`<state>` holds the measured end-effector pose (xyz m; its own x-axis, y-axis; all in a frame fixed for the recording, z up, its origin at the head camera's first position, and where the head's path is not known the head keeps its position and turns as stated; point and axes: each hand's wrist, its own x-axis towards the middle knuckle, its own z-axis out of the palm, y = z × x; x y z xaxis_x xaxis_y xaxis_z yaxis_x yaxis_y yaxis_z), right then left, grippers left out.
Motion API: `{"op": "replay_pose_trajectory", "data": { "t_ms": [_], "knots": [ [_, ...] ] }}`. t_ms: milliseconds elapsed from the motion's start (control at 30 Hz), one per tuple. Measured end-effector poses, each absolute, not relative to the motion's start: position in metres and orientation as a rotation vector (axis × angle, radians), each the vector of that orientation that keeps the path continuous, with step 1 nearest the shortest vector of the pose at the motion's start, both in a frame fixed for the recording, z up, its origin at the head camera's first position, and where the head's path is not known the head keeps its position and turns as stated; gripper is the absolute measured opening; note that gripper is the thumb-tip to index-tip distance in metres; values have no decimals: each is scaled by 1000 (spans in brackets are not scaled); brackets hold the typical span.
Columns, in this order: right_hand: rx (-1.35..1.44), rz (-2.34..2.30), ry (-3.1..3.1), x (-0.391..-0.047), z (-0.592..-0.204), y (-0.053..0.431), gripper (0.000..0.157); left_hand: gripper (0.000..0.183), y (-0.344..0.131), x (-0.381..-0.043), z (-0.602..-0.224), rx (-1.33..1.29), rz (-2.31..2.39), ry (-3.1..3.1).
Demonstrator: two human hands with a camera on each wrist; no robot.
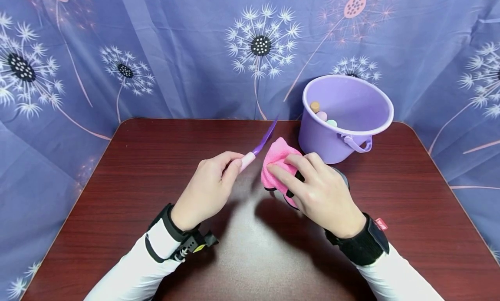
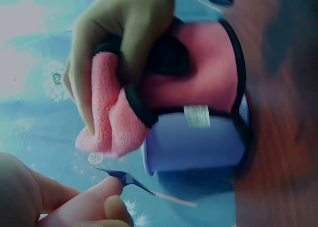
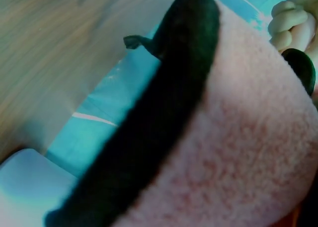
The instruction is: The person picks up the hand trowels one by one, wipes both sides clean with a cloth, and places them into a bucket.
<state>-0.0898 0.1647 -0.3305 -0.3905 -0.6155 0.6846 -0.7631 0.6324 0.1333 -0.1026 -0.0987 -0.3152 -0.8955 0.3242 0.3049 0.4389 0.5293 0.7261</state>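
Observation:
My left hand (image 1: 207, 186) pinches the pale pink handle of a tool with a thin, curved purple blade (image 1: 266, 137). The blade points up and away, over the far part of the table. Bunched in my right hand (image 1: 322, 194) is a pink fleecy cloth (image 1: 278, 151) with black edging, gripped between fingers and thumb. In the left wrist view a small white tag shows on the cloth (image 2: 208, 63), which hangs just beyond the blade (image 2: 124, 178). Blade and cloth are close but look apart. In the right wrist view the cloth (image 3: 238, 132) fills most of the picture.
A purple bucket (image 1: 336, 140) stands at the back right, its handle hanging at the front. Inside it, rounded tan, pink and mint tops show; the rest is hidden. The dark red wooden table (image 1: 156, 162) ends at a blue flowered curtain (image 1: 187, 53).

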Motion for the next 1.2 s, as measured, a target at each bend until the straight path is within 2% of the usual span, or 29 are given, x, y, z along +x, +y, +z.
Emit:
{"op": "replay_pose_trajectory", "data": {
  "t_ms": [133,467,1200],
  "knots": [
    [1089,261,-2073,-92,-329,164,49,20,-100,-102,-315,-716,-1378,-2680],
    [990,287,-2027,-94,-327,168,38,17,-101,-99,-308,-729,-1528,-2766],
    [697,410,-2133,-106,-333,189,45,25,-111,-95,-297,-769,-1637,-2722]
  ]
}}
